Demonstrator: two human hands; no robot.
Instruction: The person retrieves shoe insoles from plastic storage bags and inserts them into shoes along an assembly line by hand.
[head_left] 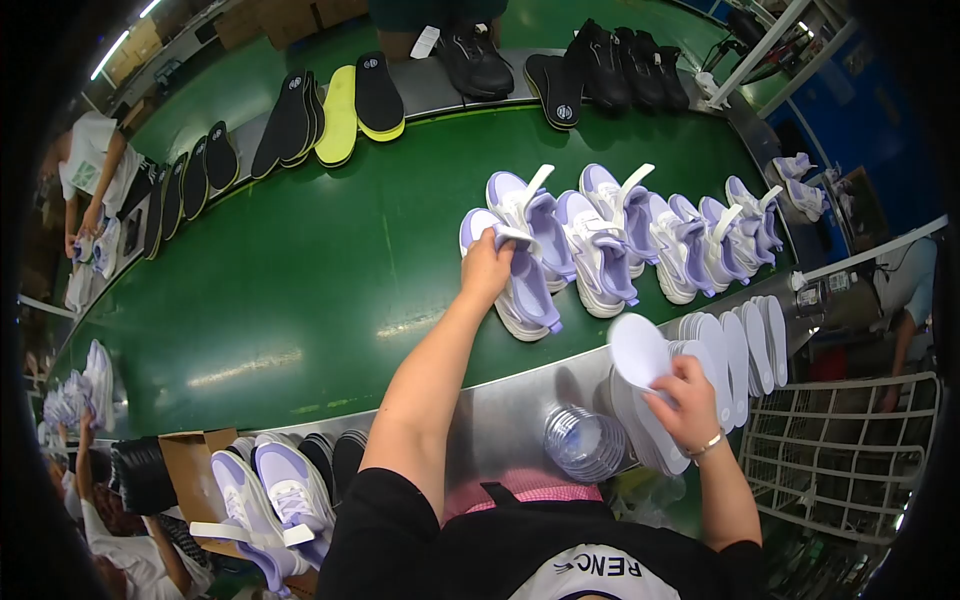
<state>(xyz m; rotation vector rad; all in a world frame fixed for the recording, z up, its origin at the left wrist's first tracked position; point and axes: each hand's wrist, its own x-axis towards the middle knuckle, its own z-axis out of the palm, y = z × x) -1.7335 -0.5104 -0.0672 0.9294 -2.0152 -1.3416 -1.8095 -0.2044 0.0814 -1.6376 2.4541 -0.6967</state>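
My left hand (487, 265) is closed on the tongue of a white and lilac shoe (527, 300), the nearest one on the green belt (300, 270). In my right hand (690, 402) is a pale insole (638, 350), pinched near one end above the stacks of insoles at the metal edge. More insoles (735, 360) stand in rows to the right of that hand. Several other white and lilac shoes (597, 250) lie side by side on the belt, right of the held shoe.
Black insoles (285, 125), a yellow insole (338, 120) and black shoes (605, 75) line the far edge. A clear plastic container (583, 442) sits near my body. A box with shoes (290, 490) is at lower left. Co-workers (95, 165) are at the left; a wire rack (840, 450) stands right.
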